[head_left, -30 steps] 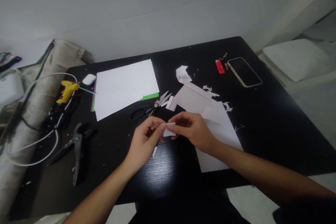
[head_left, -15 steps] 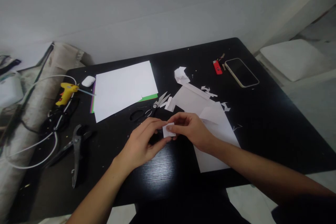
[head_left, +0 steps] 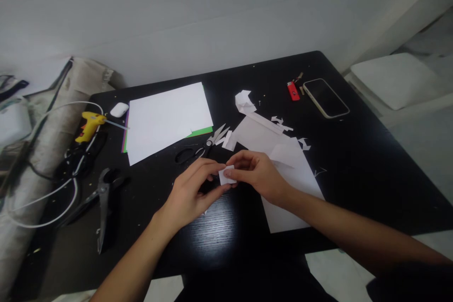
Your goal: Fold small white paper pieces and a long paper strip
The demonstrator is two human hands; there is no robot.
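A small white piece of paper (head_left: 225,177) is pinched between my two hands over the front middle of the table. My left hand (head_left: 193,188) grips its left side between fingertips and thumb. My right hand (head_left: 260,174) holds the right side, its thumb lying across the paper's face. Just beyond my fingers, black-handled scissors (head_left: 208,143) lie with blades apart. Under my right wrist rests a larger white sheet (head_left: 286,214), with a folded paper flap (head_left: 282,155) on it. Paper offcuts (head_left: 229,140) lie near the scissor blades.
A stack of paper (head_left: 170,115) sits at the back left. Left of it are a yellow glue gun (head_left: 90,126), a white earbud case (head_left: 119,109) and pliers (head_left: 103,198). A crumpled paper (head_left: 245,102), a red lighter (head_left: 293,90) and a phone (head_left: 326,98) lie farther back.
Both hands stay almost in place, with the small paper shifting very slightly. A tiny white bit now shows on the table below my left thumb.
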